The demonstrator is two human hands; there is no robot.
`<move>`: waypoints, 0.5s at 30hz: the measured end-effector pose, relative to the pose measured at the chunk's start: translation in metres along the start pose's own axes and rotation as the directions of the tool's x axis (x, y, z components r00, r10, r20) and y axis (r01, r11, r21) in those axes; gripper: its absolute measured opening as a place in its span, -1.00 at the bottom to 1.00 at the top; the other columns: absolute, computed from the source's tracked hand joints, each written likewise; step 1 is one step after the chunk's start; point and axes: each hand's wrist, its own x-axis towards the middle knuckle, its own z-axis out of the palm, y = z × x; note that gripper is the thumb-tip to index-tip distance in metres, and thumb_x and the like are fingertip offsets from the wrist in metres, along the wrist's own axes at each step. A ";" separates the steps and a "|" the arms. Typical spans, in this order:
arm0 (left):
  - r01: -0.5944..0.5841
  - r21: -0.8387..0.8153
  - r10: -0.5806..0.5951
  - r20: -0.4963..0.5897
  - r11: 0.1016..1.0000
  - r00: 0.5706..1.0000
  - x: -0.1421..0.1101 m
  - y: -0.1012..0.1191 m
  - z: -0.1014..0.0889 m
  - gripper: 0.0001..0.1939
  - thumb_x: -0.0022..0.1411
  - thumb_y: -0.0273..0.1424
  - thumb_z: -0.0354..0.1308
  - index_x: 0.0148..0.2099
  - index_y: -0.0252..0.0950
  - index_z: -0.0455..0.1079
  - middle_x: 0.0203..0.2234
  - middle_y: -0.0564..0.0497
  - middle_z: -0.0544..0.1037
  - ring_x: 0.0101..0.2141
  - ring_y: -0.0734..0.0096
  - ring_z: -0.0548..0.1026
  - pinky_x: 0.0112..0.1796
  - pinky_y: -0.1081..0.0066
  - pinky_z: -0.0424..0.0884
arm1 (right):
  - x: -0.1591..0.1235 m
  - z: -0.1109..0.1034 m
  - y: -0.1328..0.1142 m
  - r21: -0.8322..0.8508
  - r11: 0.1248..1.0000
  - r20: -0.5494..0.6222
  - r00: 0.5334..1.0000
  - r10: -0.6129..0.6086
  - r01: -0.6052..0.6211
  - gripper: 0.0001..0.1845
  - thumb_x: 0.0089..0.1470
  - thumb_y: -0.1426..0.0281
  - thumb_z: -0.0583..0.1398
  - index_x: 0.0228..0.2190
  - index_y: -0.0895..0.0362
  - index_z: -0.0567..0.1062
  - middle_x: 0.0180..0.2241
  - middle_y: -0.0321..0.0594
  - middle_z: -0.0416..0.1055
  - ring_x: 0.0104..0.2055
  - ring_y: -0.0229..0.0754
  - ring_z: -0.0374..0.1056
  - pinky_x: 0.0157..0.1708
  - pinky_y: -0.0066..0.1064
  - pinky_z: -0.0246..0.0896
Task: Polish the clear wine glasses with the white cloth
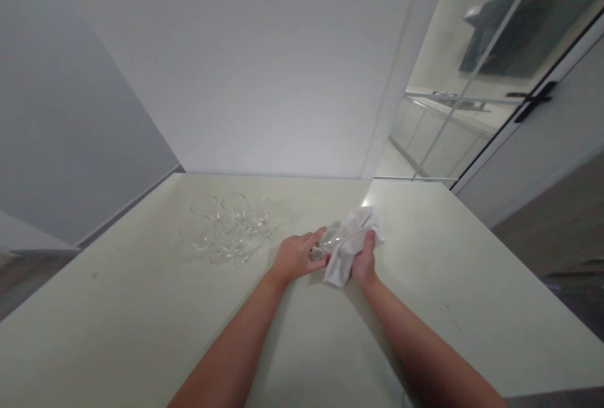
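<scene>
My left hand (298, 257) is closed round the near end of a clear stemmed glass (328, 241), which lies tilted above the table. Over the glass's other end hangs a white cloth (352, 241), partly hiding it. My right hand (365, 262) grips that cloth, thumb on top and the other fingers hidden beneath or behind it. To the left of my hands, several clear glasses (236, 235) stand close together; their outlines overlap, so single ones are hard to make out.
The pale table (117, 307) reaches a white wall panel (264, 68) at its far edge. On the right is a glazed door (472, 93) with a black handle (535, 101). A grey wall (85, 112) borders the left side.
</scene>
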 end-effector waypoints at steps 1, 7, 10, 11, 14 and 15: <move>-0.022 0.013 0.022 0.016 1.000 1.000 0.000 0.000 0.000 -0.34 0.18 -0.05 0.19 0.25 -0.27 0.30 -0.26 -0.08 0.64 -0.34 0.24 0.59 -0.30 0.35 0.42 | -0.001 -0.001 -0.004 -0.061 0.996 0.077 0.995 -0.056 0.060 -0.05 -0.14 -0.41 0.01 0.00 0.01 0.49 -0.03 -0.08 0.50 0.21 0.21 0.26 0.18 0.15 0.13; -0.051 0.027 0.051 0.027 0.998 0.998 -0.002 -0.005 0.002 -0.47 0.10 -0.15 0.24 0.08 -0.29 0.42 -0.29 -0.11 0.64 -0.34 0.19 0.59 -0.31 0.34 0.42 | -0.009 0.000 -0.014 -0.396 0.769 0.405 0.847 -0.344 0.501 -0.37 0.19 -0.15 -0.02 0.05 -0.08 0.49 0.30 -0.19 0.13 0.35 0.08 0.00 0.34 0.04 -0.19; -0.018 0.014 0.018 -0.040 1.000 0.999 -0.003 -0.008 0.004 -0.39 0.12 -0.16 0.23 0.17 -0.30 0.35 -0.28 -0.13 0.64 -0.34 0.19 0.60 -0.31 0.34 0.43 | -0.003 0.002 -0.010 -0.480 0.738 0.330 0.877 -0.349 0.474 -0.53 0.24 0.11 0.09 0.13 -0.03 0.38 0.16 -0.14 0.29 0.22 -0.02 0.18 0.27 -0.07 -0.01; -0.029 0.015 0.030 -0.045 0.999 0.999 -0.003 -0.009 0.005 -0.38 0.12 -0.15 0.23 0.19 -0.31 0.34 -0.28 -0.13 0.65 -0.35 0.19 0.60 -0.31 0.34 0.43 | 0.000 0.002 -0.008 -0.496 0.741 0.314 0.889 -0.333 0.453 -0.53 0.21 0.16 0.14 0.12 0.00 0.36 0.09 -0.14 0.34 0.15 -0.05 0.24 0.22 -0.13 0.08; -0.114 0.052 0.116 -0.040 0.992 0.992 -0.005 -0.009 0.005 -0.35 0.12 -0.11 0.22 0.19 -0.33 0.34 -0.22 -0.17 0.65 -0.33 0.18 0.61 -0.32 0.33 0.43 | 0.006 0.000 -0.006 -0.517 0.772 0.279 0.926 -0.255 0.369 -0.64 0.17 0.22 0.16 -0.02 0.06 0.40 -0.14 -0.20 0.44 -0.10 -0.11 0.35 -0.04 -0.28 0.27; -0.144 0.074 0.147 -0.038 0.987 0.988 -0.005 -0.009 0.005 -0.34 0.13 -0.09 0.22 0.19 -0.33 0.34 -0.22 -0.18 0.65 -0.33 0.17 0.61 -0.32 0.32 0.43 | 0.007 -0.001 -0.005 -0.520 0.779 0.265 0.933 -0.241 0.349 -0.70 0.19 0.23 0.12 -0.08 0.07 0.42 -0.22 -0.23 0.44 -0.17 -0.13 0.35 -0.11 -0.31 0.28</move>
